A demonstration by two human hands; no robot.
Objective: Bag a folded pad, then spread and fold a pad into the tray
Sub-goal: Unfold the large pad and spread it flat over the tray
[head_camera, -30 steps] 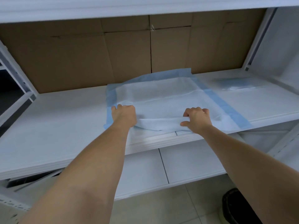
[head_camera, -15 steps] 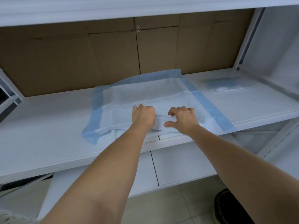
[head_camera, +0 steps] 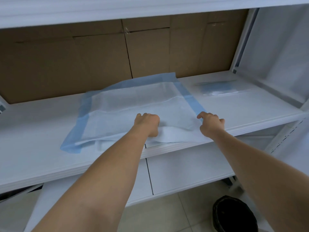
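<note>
A white pad with a blue border lies spread on the white shelf, its near edge rumpled and doubled over at the shelf's front. My left hand rests on the pad's near middle, fingers curled into the folded layer. My right hand sits at the pad's near right corner, pinching the blue edge with fingers bent. A bagged folded pad in clear plastic lies flat at the back right of the shelf.
Brown cardboard lines the back of the shelf. A white upright post stands at the right. A lower shelf sits below, and a black round object rests on the tiled floor.
My right hand has slid right, from beside the left hand to the pad's near right corner. The left hand stays near the pad's middle. The pad's near left corner lies flatter.
</note>
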